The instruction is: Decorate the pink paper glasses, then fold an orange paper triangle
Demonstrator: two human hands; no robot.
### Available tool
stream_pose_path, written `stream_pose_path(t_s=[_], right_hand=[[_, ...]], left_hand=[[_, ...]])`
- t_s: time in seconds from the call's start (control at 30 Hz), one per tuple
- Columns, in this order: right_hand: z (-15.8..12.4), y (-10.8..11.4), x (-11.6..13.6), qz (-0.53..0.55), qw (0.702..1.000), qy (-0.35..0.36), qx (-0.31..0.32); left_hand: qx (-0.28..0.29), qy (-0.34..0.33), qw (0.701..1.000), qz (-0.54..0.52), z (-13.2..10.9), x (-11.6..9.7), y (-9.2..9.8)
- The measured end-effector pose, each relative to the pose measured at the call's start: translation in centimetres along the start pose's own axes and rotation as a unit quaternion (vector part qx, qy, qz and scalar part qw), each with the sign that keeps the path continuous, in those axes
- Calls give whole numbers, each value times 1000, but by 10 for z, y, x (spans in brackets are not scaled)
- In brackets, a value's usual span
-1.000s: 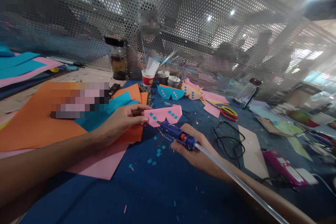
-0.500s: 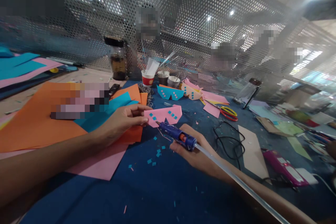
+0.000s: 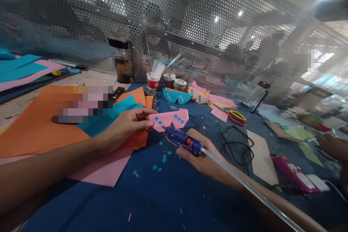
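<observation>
Between the thumb and fingers of my left hand (image 3: 137, 120) is the left end of a pink paper glasses cutout (image 3: 169, 116) with small blue squares on both lens parts. My right hand (image 3: 199, 150) is closed round a blue glue gun (image 3: 182, 139), its tip at the lower edge of the left lens, apparently touching it. A long clear glue stick (image 3: 244, 179) sticks out of the gun's back. Several loose blue paper squares (image 3: 164, 158) lie on the dark blue table below. Behind the cutout stand a blue paper glasses cutout (image 3: 176, 96) and a peach one (image 3: 198, 95).
Coloured paper sheets (image 3: 54, 130) cover the left side. At the back are a lidded jar (image 3: 122, 63) and paper cups (image 3: 153, 81) before a perforated metal screen. Scissors (image 3: 236, 117), a black cable (image 3: 237, 148) and a magenta power strip (image 3: 295, 174) lie right. Another person's hand (image 3: 331, 146) is at the right edge.
My hands, the pink cutout and the glue gun stay almost where they were. At the right edge, another person's hand has come further into view.
</observation>
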State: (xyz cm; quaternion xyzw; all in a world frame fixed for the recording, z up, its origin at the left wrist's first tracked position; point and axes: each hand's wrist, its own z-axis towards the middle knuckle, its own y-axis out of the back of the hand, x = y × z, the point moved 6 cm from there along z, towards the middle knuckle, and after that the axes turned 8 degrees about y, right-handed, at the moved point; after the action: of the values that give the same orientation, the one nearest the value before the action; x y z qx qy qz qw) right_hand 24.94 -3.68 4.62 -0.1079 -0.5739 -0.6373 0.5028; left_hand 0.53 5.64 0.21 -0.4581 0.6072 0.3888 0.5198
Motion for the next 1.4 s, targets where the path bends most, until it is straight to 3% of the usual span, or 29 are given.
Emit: stream_pose_path(t_s=[0.5,1.03,1.4], right_hand=[[2,-4,-4,37,998,-50,19],[3,5,3,45,999,7,-26],[0,6,2,5,1000,17,-16]], left_hand=[[11,9,1000,-7,-1,2,-1],[4,7,1000,-27,-2,-3,-3],[-8,13,1000,-19,1,0,-1]])
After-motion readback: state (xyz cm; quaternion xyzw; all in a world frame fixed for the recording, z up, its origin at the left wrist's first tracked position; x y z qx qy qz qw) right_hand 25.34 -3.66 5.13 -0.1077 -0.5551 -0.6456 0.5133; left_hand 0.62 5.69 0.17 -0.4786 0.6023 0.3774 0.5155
